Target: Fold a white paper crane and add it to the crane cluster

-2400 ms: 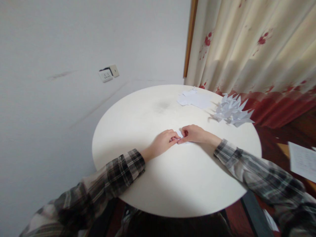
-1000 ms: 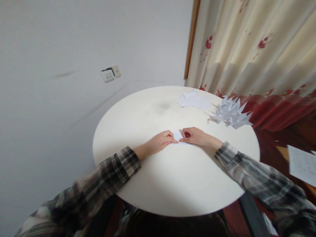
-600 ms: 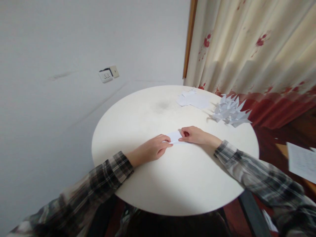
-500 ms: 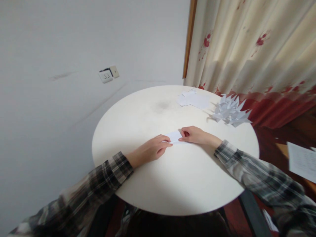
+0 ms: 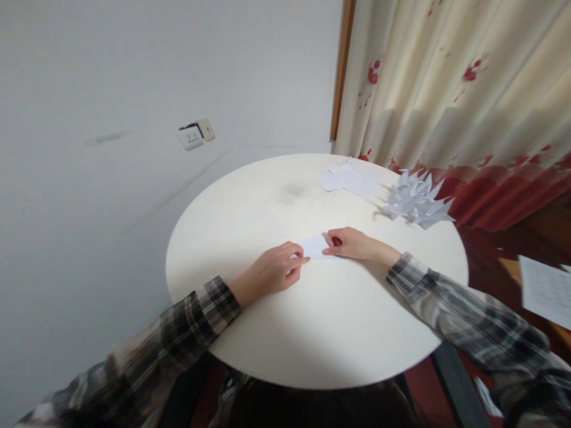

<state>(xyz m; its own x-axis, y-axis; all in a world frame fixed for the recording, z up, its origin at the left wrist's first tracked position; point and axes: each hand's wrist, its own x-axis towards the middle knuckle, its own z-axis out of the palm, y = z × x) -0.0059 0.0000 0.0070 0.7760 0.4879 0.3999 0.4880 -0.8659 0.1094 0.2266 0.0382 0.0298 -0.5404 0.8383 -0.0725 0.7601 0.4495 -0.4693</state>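
Note:
A small white piece of paper (image 5: 315, 246) lies flat near the middle of the round cream table (image 5: 250, 202). My left hand (image 5: 272, 272) pinches its left end, fingers curled. On the paper's right end my right hand (image 5: 352, 244) presses down with closed fingers. Both arms wear plaid sleeves.
A heap of folded white paper shapes (image 5: 417, 205) sits at the table's far right edge. Several flat white paper sheets (image 5: 350, 178) lie behind it. A curtain (image 5: 446, 89) hangs right, a wall socket (image 5: 195, 133) at left. A printed sheet (image 5: 544, 291) lies off the table, right.
My left hand has slid leftward along the paper, away from my right hand, so more of the paper shows between them. My right hand has stayed in place.

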